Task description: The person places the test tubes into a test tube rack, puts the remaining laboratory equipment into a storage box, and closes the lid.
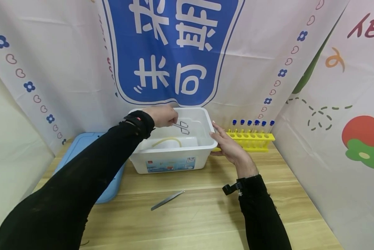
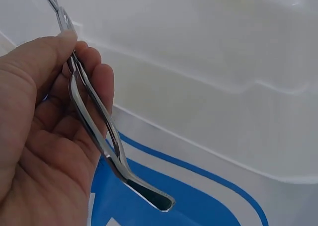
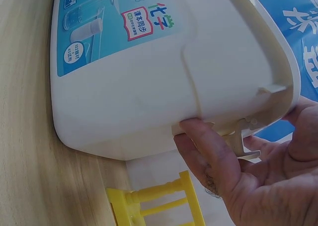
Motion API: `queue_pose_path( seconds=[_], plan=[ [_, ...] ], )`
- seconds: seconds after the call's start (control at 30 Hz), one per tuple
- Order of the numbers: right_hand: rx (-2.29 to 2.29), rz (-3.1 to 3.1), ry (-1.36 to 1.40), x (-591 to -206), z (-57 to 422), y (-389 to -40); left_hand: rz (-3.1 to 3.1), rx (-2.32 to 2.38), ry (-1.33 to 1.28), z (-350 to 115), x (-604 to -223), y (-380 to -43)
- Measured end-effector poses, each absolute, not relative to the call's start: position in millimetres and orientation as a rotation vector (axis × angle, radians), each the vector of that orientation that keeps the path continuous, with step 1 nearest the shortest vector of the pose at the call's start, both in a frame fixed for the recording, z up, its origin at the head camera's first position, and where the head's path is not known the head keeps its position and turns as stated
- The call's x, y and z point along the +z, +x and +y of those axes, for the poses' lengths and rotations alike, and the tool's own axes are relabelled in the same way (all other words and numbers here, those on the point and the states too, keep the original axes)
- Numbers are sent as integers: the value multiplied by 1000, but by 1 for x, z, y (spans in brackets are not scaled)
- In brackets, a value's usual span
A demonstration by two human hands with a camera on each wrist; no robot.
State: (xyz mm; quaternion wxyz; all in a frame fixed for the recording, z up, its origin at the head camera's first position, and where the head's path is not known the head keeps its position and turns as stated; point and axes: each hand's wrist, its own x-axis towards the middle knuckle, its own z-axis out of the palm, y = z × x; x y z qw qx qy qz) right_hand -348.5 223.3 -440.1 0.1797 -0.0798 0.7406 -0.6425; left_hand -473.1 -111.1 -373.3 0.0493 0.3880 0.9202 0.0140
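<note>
My left hand (image 1: 162,115) is over the white plastic bin (image 1: 202,161), holding metal crucible tongs (image 2: 102,146) between thumb and fingers. In the head view, the tongs' finger loops point right, above the bin's inside; their bent tips show in the left wrist view. At the bin's right end, my right hand (image 1: 232,147) grips the rim and side handle, with the fingers curled at the handle in the right wrist view. A pale yellow tube (image 1: 166,139) lies curved inside the bin. The rest of its contents is partly hidden by my left arm and the front wall.
Tweezers (image 1: 168,200) lie on the wooden table (image 1: 205,215) in front of the bin. A blue lid (image 1: 112,191) sits at the left, partly under my left arm. Close behind my right hand stands a yellow rack (image 1: 252,147) with several blue-capped test tubes. A printed curtain (image 1: 249,62) hangs behind.
</note>
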Motion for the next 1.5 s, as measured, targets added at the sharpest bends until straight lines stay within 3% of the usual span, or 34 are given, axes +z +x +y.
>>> queue_pose_path(
  seconds=[0.33, 0.6, 0.83, 0.97, 1.23, 1.5],
  plan=[
    [-1811, 2106, -229, -439, 224, -349, 2771, -86, 1081, -105, -418, -518],
    [-1802, 2113, -237, -439, 224, -349, 2708, -239, 1096, -87, -372, -461],
    [-1803, 2112, -230, -441, 225, -350, 2688, -281, 1089, -85, -389, -486],
    [-1805, 2105, -234, -441, 225, -350, 2681, -345, 1048, -82, -387, -484],
    [-1809, 2104, -228, -440, 225, -350, 2713, -395, 1020, -91, -425, -521],
    [-1816, 2095, -221, -440, 224, -349, 2793, -445, 1070, -105, -434, -524]
  ],
)
